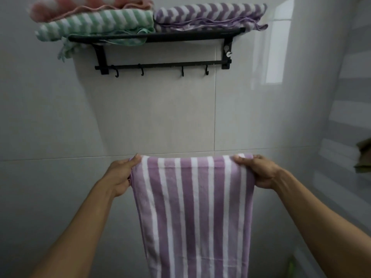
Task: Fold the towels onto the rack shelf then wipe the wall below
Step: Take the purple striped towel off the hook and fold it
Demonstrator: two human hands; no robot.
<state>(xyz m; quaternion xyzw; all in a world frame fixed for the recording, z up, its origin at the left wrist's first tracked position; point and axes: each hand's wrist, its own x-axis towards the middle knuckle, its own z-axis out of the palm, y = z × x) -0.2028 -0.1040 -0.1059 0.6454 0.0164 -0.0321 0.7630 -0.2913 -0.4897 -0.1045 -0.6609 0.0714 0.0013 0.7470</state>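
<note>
purple and white striped towel [192, 213] held up in front of the tiled wall [160, 121], hanging straight down from its top edge and running out of view at the bottom. stripes running top to bottom. top edge stretched roughly level between both hands, below the rack and well apart from it.

left hand [120, 175] pinching the top left corner, thumb on the near side of the cloth, fingers curled behind it. right hand [259, 171] pinching the top right corner the same way, thumb over the front, fingers wrapped round the edge. both forearms bare and reaching in from the lower corners.

above, black rack [160, 37] fixed to the wall, with a shelf on top and a bar below carrying four small hooks [142, 71]. on the shelf, folded green and white towel [96, 25] at the left, its fringe drooping over the left end of the shelf. folded pink and white towel [86, 7] stacked on top of the green one. folded purple and white zigzag towel [208, 15] beside them at the right, touching the green one, its edge hanging slightly over the front rail.

pale reflection of a window [275, 51] on the glossy tile at the right. something olive-coloured [364, 155] at the far right edge, too cut off to make out.
</note>
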